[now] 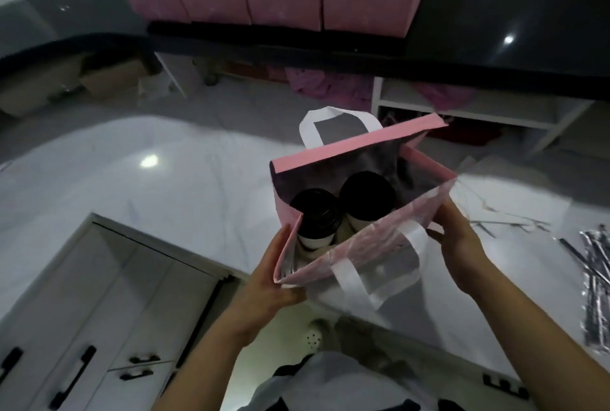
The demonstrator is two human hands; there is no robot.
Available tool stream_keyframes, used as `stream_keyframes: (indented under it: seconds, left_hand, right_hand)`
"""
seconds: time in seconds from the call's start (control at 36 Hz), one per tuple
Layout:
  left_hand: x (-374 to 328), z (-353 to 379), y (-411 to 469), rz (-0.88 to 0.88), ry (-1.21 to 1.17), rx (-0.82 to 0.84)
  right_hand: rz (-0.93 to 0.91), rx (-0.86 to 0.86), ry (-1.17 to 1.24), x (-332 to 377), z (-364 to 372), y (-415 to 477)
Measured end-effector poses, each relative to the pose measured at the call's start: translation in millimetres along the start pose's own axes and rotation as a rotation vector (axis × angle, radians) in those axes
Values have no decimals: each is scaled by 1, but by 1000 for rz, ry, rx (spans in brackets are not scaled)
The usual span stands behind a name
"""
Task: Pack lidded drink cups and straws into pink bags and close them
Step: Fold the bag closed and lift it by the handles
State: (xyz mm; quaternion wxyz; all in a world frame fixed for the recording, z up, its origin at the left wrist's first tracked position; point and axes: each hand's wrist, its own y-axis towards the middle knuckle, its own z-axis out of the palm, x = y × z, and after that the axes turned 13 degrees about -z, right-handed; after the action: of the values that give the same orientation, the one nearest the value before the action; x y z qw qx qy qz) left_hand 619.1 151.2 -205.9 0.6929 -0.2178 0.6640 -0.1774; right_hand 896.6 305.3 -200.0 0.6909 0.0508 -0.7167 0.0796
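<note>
Left hand [268, 282] pinches near-left corner of open pink bag [359, 159]; right hand [462, 249] grips near-right rim. Two lidded cups [343, 206] inside.

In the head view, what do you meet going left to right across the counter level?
cabinet doors → left hand → open pink bag holding two lidded cups → right hand → wrapped straws

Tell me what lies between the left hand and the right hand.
In the head view, the near wall of the open pink bag and its white handle span between the left hand and right hand.
</note>
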Motion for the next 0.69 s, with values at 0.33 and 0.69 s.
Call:
stream_keyframes:
  seconds: [0.33,0.69]
  left_hand:
    - [-32,52,12,10,18,-231]
    - [-39,92,-3,207,60,-111]
  right_hand:
    - [-66,142,83,9,-40,-24]
    - [-209,111,64,4,-117,-102]
